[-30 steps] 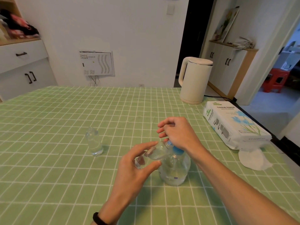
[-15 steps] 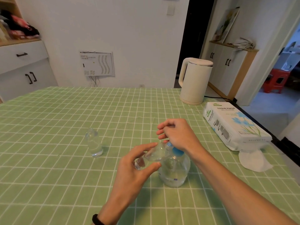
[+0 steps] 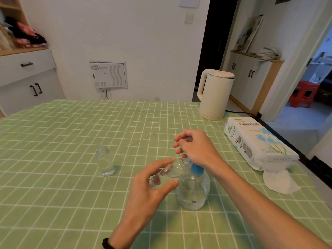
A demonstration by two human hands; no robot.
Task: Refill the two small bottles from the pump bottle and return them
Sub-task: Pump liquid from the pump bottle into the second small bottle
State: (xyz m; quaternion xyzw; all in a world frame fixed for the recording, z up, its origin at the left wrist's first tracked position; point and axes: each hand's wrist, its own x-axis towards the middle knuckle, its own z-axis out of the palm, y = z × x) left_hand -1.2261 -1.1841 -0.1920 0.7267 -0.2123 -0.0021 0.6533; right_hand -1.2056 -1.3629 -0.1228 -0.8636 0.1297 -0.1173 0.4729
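Observation:
A clear pump bottle (image 3: 194, 193) with a blue pump collar stands on the green checked tablecloth (image 3: 71, 133). My left hand (image 3: 150, 191) grips a small clear bottle (image 3: 170, 172), tilted on its side with its mouth up against the pump spout. My right hand (image 3: 195, 148) rests on top of the pump head with its fingers curled; the head itself is mostly hidden under it. A second small clear bottle (image 3: 105, 163) stands upright and uncapped to the left, apart from both hands, with a little liquid at its bottom.
A cream electric kettle (image 3: 214, 94) stands at the back right of the table. A tissue paper pack (image 3: 255, 142) with a loose tissue (image 3: 278, 182) lies along the right edge. White cabinets (image 3: 27, 83) line the wall at the left.
Both hands and the bottles keep nearly the same pose. My right hand has shifted very slightly over the pump head.

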